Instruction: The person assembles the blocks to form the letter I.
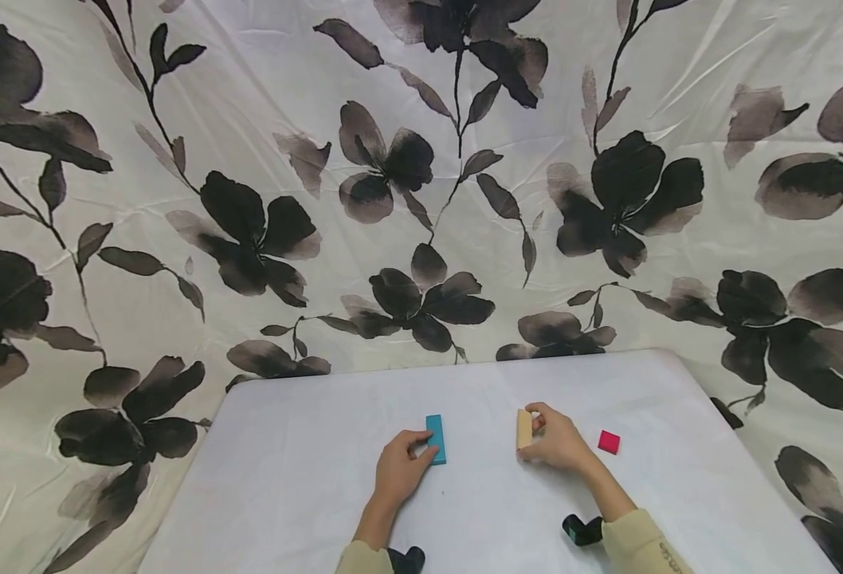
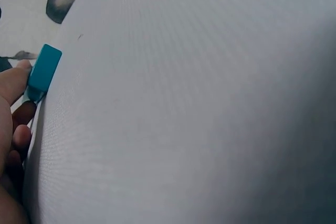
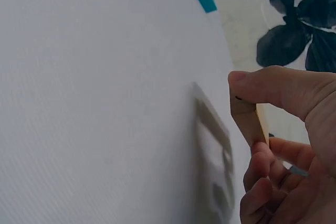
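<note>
My left hand pinches a flat teal block between thumb and fingers near the middle of the table. In the left wrist view the teal block stands out at the fingertips, at the left edge. My right hand grips a plain wooden block by its two ends, to the right of the teal one. The right wrist view shows the wooden block tilted between thumb and fingers, with its shadow on the white surface apart from it.
A small red block lies on the white-covered table, right of my right hand. Dark wrist devices sit at both wrists. Behind the table's far edge hangs a white cloth with dark flowers.
</note>
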Demonstrator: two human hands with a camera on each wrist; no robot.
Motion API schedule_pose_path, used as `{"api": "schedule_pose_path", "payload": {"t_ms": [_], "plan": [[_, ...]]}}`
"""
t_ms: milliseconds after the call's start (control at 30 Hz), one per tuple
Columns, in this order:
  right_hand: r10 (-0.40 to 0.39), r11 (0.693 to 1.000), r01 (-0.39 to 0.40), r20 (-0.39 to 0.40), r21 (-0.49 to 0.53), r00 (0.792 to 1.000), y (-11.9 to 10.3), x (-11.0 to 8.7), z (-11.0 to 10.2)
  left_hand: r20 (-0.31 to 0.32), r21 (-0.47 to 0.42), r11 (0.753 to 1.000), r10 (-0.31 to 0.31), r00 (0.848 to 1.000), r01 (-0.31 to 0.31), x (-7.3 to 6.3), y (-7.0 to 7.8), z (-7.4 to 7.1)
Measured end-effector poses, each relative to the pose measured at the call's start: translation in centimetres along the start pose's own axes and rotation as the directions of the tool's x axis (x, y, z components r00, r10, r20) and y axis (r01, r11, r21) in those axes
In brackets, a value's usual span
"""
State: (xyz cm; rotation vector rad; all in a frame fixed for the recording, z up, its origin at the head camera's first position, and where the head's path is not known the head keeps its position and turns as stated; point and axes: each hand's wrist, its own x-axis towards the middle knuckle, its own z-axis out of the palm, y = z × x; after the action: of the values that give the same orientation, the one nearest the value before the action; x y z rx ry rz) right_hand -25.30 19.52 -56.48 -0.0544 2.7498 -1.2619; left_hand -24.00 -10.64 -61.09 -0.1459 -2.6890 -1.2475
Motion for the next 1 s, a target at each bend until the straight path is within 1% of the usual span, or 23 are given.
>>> {"api": "schedule_pose_path", "payload": {"t_ms": [133,333,400,533,633,767,833,900,1000], "plan": [[-0.009,1.0,0.009,0.008,0.016,1.0,-0.2,-0.4,0.9,0.007,0.007,1.0,-0.004,1.0,0.004,-0.1,0.0,0.3],[-0.056,0.998,0.056,0.003,0.037,0.998,-0.9,-1.0,2.2,0.001,0.002,1.0,0.021,1.0,-0.021,0.2,0.2,0.4],[-0.07,0.997,0.069,0.019,0.044,0.997,-1.3,-1.0,2.5,0.001,0.009,1.0,0.01,1.0,-0.01,0.3,0.2,0.3],[-0.084,0.996,0.083,0.035,0.044,0.996,-1.9,-1.1,2.8,0.006,0.019,1.0,0.009,1.0,-0.009,0.5,0.3,0.1],[-0.089,0.996,0.088,0.022,0.032,0.996,-2.3,-1.1,2.9,0.009,0.018,0.999,0.037,0.999,-0.038,0.6,0.4,0.0],[-0.111,0.993,0.11,0.015,0.033,0.994,-2.8,-1.3,3.0,0.007,0.01,0.998,0.055,0.998,-0.055,0.9,0.7,-0.2],[-0.115,0.993,0.113,0.033,0.038,0.993,-3.0,-1.5,3.4,0.013,0.016,0.999,0.047,0.999,-0.047,0.7,0.5,-0.3],[-0.12,0.992,0.118,0.053,0.038,0.991,-3.1,-1.9,4.0,0.02,0.021,0.999,0.026,0.999,-0.026,0.2,0.3,-0.3],[-0.118,0.993,0.116,0.062,0.037,0.991,-3.3,-1.8,4.2,0.02,0.024,0.999,0.022,1.0,-0.023,0.5,0.3,-0.3]]}}
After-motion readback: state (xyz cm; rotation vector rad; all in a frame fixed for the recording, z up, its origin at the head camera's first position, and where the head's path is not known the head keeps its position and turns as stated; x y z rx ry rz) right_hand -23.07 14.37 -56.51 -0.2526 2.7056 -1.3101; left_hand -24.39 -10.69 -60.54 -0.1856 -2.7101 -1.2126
